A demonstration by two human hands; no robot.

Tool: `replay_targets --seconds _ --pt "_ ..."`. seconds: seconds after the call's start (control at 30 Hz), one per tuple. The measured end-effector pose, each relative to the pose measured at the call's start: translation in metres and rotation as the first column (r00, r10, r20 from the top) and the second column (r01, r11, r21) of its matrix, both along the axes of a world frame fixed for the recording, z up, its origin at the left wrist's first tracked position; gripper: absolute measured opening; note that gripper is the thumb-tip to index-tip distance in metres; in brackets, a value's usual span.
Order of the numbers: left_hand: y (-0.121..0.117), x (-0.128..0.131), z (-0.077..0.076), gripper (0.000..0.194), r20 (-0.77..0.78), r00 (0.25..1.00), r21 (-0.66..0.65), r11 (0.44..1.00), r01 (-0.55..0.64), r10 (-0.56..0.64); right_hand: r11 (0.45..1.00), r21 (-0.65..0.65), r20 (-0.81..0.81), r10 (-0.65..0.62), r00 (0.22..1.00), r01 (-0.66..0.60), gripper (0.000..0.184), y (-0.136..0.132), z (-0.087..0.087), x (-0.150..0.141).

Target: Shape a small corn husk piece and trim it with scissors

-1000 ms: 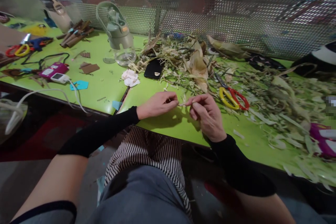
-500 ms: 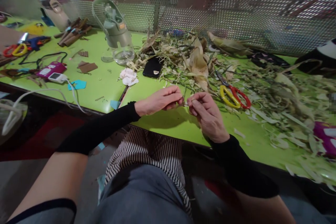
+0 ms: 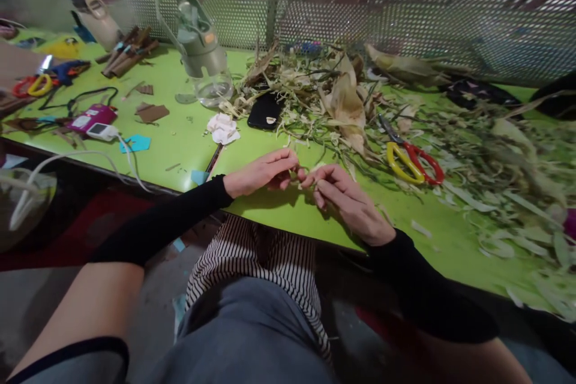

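Observation:
My left hand (image 3: 263,173) and my right hand (image 3: 346,201) meet fingertip to fingertip just above the near edge of the green table (image 3: 180,144). Both are pinched closed on a thin pale strip of husk (image 3: 302,177) that is mostly hidden between the fingers. Black sleeves cover both forearms. Behind the hands lies a heap of dried corn husks and leaves (image 3: 342,99). Red and yellow scissors (image 3: 411,159) rest on the table to the right of my right hand.
A black phone (image 3: 265,111), a crumpled white tissue (image 3: 222,129) and a grey-green water bottle (image 3: 200,51) stand left of the heap. Further left are brown sticks (image 3: 128,51), a pink device with white cable (image 3: 92,120) and second scissors (image 3: 29,85). Perforated metal mesh (image 3: 405,18) backs the table.
The two hands have drawn closer until their fingertips touch, and both have dropped slightly toward the table edge. The view has shifted a little to the left.

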State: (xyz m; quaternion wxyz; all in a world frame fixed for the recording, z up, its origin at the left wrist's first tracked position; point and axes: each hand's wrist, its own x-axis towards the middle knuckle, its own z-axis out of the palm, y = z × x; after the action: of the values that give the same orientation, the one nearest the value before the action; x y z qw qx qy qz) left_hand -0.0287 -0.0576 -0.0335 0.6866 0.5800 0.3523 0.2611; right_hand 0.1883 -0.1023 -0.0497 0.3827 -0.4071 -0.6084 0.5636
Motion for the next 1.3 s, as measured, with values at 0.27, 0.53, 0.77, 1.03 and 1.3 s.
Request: replay_targets --seconds 0.27,0.53,0.77,1.03,1.3 --pt "-0.004 0.011 0.008 0.023 0.089 0.996 -0.014 0.999 0.031 -0.029 0.991 -0.018 -0.087 -0.133 0.987 0.132 0.034 0.001 0.007 -0.002" --pt "0.002 0.014 0.005 0.028 -0.074 0.997 0.118 0.993 0.02 -0.011 0.982 0.164 0.177 -0.126 0.976 0.097 0.026 0.002 -0.001 -0.002" --pt "0.007 0.014 -0.008 0.013 0.086 0.996 0.052 0.998 -0.044 0.039 0.935 0.281 0.13 -0.259 0.957 0.214 0.022 0.003 0.001 -0.001" --pt "0.004 0.02 -0.012 0.029 0.077 0.997 0.217 0.976 -0.017 0.0 0.879 0.431 0.237 -0.327 0.915 0.203 0.016 0.006 -0.003 -0.005" --pt "0.006 0.022 -0.007 0.026 -0.031 0.998 0.179 0.983 -0.048 0.054 0.792 0.585 0.28 -0.401 0.872 0.176 0.01 0.002 0.0 -0.007"
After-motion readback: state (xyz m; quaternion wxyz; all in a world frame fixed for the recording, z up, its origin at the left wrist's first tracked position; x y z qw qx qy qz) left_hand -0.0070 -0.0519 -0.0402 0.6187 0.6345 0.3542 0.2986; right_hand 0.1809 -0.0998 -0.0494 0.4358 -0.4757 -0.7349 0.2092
